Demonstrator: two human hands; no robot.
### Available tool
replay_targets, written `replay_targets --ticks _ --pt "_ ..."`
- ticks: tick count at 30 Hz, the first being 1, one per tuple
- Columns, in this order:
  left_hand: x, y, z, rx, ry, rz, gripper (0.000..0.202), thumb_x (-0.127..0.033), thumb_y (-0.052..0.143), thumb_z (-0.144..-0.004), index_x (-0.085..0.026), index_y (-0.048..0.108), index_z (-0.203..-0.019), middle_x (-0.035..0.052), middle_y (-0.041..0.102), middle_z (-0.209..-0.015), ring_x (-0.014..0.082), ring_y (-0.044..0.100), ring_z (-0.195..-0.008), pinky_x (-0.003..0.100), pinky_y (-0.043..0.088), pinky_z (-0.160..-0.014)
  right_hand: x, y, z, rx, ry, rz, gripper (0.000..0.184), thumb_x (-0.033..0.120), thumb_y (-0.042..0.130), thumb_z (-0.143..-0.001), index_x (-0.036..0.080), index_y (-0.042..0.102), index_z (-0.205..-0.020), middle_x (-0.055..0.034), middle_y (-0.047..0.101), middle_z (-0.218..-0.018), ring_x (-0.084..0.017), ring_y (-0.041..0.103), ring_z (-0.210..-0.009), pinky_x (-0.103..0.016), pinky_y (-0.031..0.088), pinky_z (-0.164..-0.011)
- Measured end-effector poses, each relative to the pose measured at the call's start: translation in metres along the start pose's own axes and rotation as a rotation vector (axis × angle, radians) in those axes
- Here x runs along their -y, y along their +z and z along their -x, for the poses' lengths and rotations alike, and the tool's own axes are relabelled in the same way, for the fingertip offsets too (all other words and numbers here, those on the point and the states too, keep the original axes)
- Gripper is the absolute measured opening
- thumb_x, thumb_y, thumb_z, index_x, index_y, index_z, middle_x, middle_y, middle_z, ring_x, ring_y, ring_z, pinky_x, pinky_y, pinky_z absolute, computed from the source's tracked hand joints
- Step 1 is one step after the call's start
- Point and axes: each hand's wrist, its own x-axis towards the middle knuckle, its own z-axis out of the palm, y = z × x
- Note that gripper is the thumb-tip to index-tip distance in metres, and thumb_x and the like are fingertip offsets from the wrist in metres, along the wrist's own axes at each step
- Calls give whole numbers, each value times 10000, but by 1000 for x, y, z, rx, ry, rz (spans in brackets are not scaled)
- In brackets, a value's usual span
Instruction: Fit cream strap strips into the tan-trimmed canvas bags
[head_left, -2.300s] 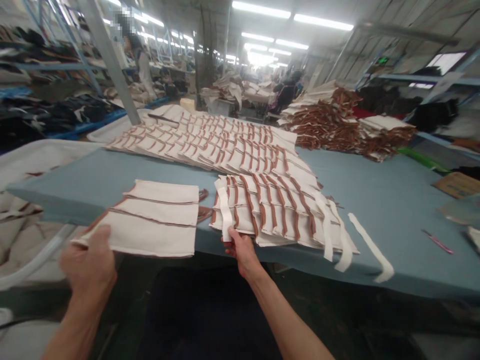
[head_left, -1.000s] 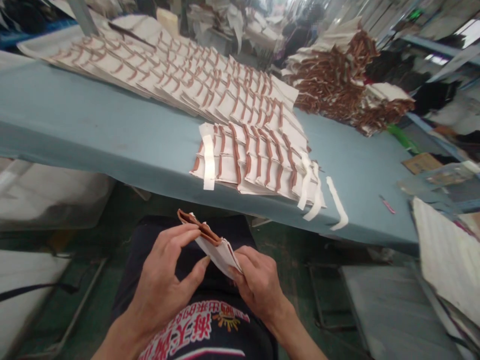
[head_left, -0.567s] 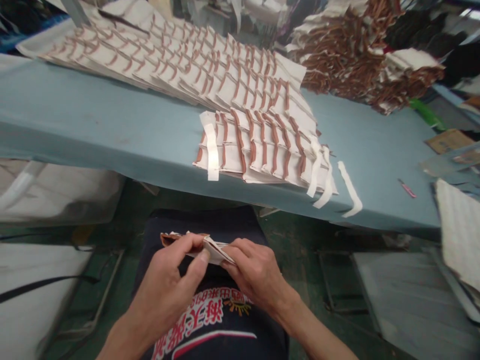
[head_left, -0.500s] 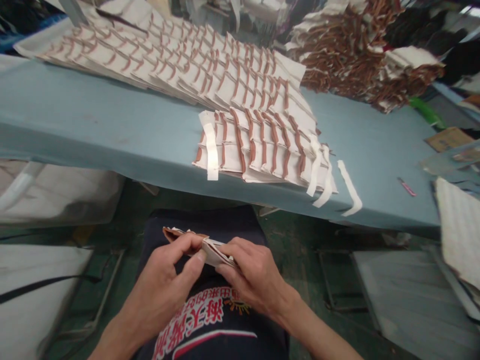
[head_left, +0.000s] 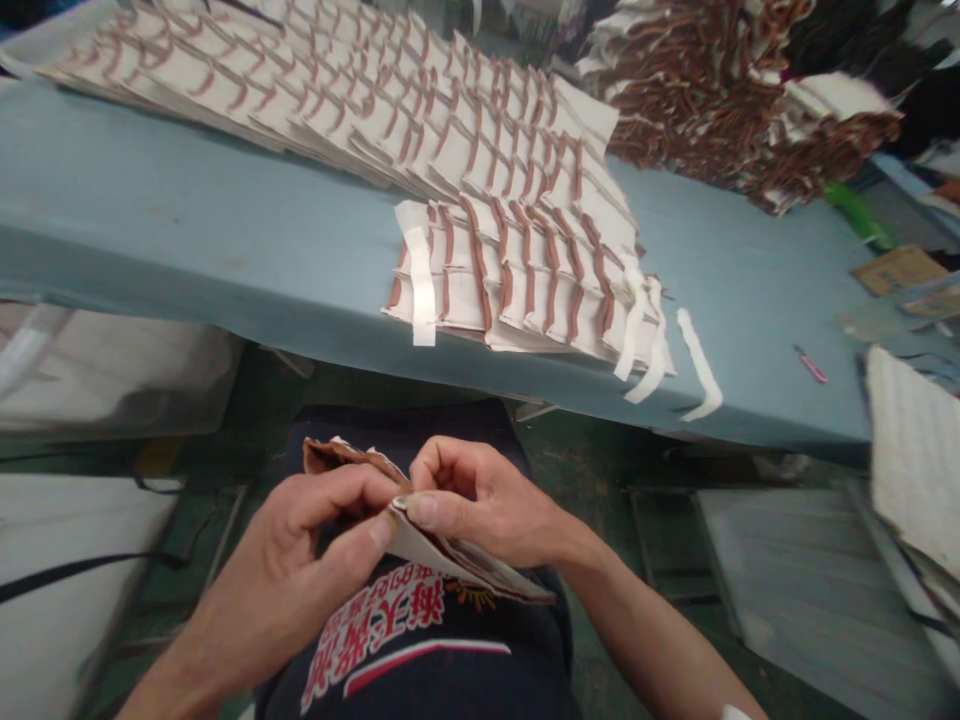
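Observation:
Above my lap, both hands grip a folded white fabric piece (head_left: 480, 567) with brown edging. My left hand (head_left: 315, 545) pinches it between thumb and forefinger near its middle, and a brown-lined flap (head_left: 337, 457) sticks out behind those fingers. My right hand (head_left: 480, 500) is closed on the same fold, thumb pressed on top, right beside the left fingertips. The lower part of the piece slants down to the right beneath my right hand. Its inner layers are partly hidden by my fingers.
A blue-covered table (head_left: 300, 250) spans the front, bearing overlapping rows of white pieces with brown edges (head_left: 517, 270). White strips (head_left: 697, 365) lie near its edge. A brown-and-white pile (head_left: 697, 100) stands back right, with a small pink tool (head_left: 811, 366) nearer.
My right hand has shifted left and up along the fabric to meet my left fingertips. The piece's right end now hangs visible below it. The view has tilted slightly.

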Motion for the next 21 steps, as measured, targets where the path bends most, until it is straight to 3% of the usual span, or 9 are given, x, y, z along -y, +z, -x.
replay_targets --ticks 3,7,13,18,21 --pt "0 -1 -2 -4 55 15 283 -288 630 -967 -252 816 -757 -32 788 -706 154 704 -635 205 531 -638 0 1 1 -38 -30 45 554 661 887 -835 207 570 -864 72 541 -706 -90 442 -612 -225 350 -557" --pt "-5 0 -5 -41 44 -16 273 -302 639 -945 -251 813 -740 -31 774 -694 152 700 -619 184 525 -587 5 9 7 -198 -172 346 305 447 755 -982 210 586 -890 65 564 -727 -96 473 -620 -235 361 -575" --pt "-4 5 -8 -107 -16 69 200 -345 774 -867 -233 804 -705 -14 770 -689 149 678 -616 182 522 -569 5 20 15 -360 -358 608 120 286 666 -1001 211 616 -920 42 645 -795 -103 561 -667 -238 421 -644" --pt "3 5 -8 -84 -42 23 275 -377 723 -909 -234 810 -691 -5 763 -656 157 662 -609 190 509 -557 -4 24 16 -462 -386 774 80 271 682 -982 195 664 -963 17 692 -809 -122 599 -667 -255 427 -655" --pt "5 5 -5 -131 -13 -34 295 -377 690 -927 -242 811 -694 -12 764 -643 153 652 -576 194 490 -533 -15 28 14 -512 -372 862 128 320 686 -1003 194 687 -980 -21 741 -866 -157 659 -738 -283 438 -702"
